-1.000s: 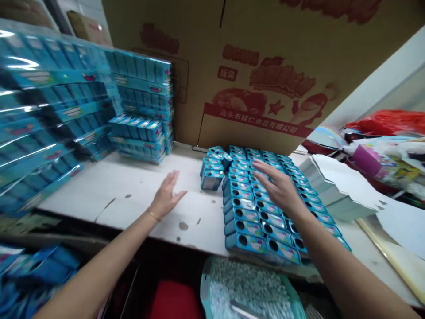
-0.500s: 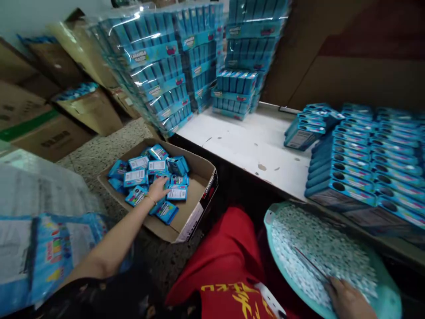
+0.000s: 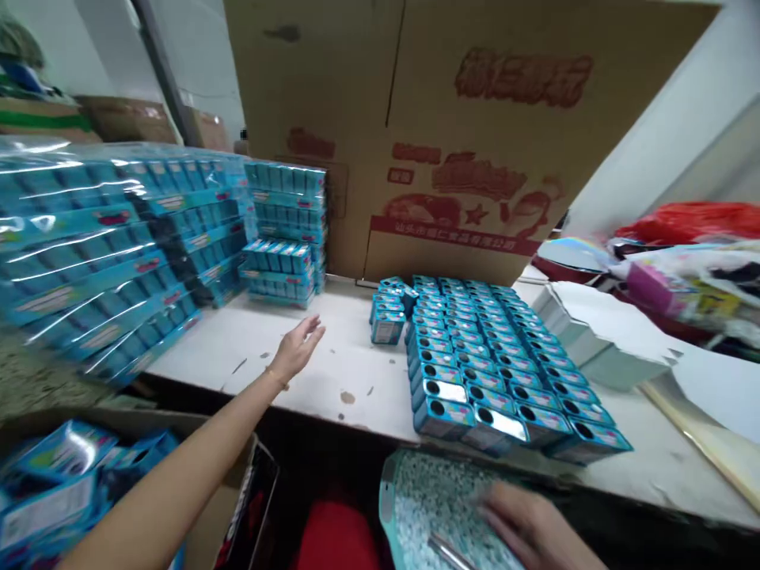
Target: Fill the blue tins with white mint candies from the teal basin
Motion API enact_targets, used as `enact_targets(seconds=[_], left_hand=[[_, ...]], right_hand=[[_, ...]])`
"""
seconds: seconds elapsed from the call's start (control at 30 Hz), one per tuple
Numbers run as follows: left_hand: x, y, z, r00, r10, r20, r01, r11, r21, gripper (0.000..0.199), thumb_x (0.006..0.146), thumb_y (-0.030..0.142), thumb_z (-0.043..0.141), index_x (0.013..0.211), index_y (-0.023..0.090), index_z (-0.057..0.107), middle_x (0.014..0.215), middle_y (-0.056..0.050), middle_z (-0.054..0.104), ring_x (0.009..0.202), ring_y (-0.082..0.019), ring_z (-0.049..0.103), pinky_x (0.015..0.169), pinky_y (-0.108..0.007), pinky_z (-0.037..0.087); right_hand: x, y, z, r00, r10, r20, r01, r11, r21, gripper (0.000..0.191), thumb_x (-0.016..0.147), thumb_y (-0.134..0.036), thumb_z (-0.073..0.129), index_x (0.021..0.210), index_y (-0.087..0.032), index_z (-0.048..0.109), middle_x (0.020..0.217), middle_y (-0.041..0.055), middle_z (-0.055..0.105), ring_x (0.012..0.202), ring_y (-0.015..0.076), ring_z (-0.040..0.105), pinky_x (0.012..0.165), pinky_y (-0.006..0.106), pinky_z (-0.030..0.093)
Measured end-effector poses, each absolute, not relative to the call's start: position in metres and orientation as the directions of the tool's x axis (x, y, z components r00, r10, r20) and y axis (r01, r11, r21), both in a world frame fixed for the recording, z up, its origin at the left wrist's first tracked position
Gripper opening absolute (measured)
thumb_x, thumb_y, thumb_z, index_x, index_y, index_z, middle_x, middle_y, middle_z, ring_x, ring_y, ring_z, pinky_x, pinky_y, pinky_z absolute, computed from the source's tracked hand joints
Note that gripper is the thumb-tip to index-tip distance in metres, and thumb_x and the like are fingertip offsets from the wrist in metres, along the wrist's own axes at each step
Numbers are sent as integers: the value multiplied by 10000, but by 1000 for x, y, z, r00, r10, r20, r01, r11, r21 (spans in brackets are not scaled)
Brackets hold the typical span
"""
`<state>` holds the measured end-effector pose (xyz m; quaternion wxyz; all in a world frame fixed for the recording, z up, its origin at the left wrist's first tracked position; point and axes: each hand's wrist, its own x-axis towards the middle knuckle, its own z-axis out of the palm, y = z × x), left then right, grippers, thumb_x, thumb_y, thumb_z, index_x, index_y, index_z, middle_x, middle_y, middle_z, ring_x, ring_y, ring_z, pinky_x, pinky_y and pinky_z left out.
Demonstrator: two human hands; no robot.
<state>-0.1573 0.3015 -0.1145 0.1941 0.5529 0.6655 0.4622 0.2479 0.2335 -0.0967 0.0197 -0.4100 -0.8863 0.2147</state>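
Stretched out over the white tabletop point(image 3: 309, 360), my left hand point(image 3: 297, 348) is open and empty. It points toward a small group of blue boxes point(image 3: 389, 317). Blurred by motion, my right hand point(image 3: 526, 518) is over a teal basin point(image 3: 387, 499) full of small white and blue pieces point(image 3: 439, 483). A thin metal tool point(image 3: 448, 550) rests in the basin, apart from that hand. Behind the basin stand tight rows of blue boxes point(image 3: 475, 356) with dark round holes on top. At lower left, an open carton point(image 3: 222, 507) holds loose blue packs point(image 3: 59, 475).
Wrapped stacks of blue boxes point(image 3: 89, 253) line the left, with a smaller stack point(image 3: 279, 273) near the back. A tall brown cardboard sheet point(image 3: 356, 95) rises behind the table. To the right are stacked white cards point(image 3: 606, 332) and a heap of bags point(image 3: 682, 269).
My view has swung right. My left hand has left the packs in the carton and moved over the tabletop, empty. My right hand has come off the thin tool in the basin.
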Motion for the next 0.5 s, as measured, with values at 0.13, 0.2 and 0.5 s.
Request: enact_targets(seconds=[0.13,0.2,0.5], left_hand=[[-130,409,-116,-298,944,143,554,49,831,456,828,389,376,1178,118,484,1203,-135,542,1086,-208,522,933,-320,392],[-118,453,-121,-294,946,139,571,57,819,454,828,378,383,1186,118,484,1197,-140,547,1077,-214,529,920,-319,397],[-85,552,-154,-214,962,169,665,17,747,411,818,344,417,1169,156,523,1166,-98,578,1076,-231,524,909,-319,394]], right_hand=[[170,367,-34,-620,780,89,766,625,-149,317,879,-317,305,979,-221,590,934,57,643,873,184,588,761,303,452],[137,442,-38,-560,816,143,821,569,-36,312,871,-288,326,1057,-192,558,1050,76,612,980,200,544,829,313,417],[70,599,-102,-536,845,-4,812,516,274,362,765,-166,443,1115,-207,525,1078,97,594,1034,261,462,843,419,352]])
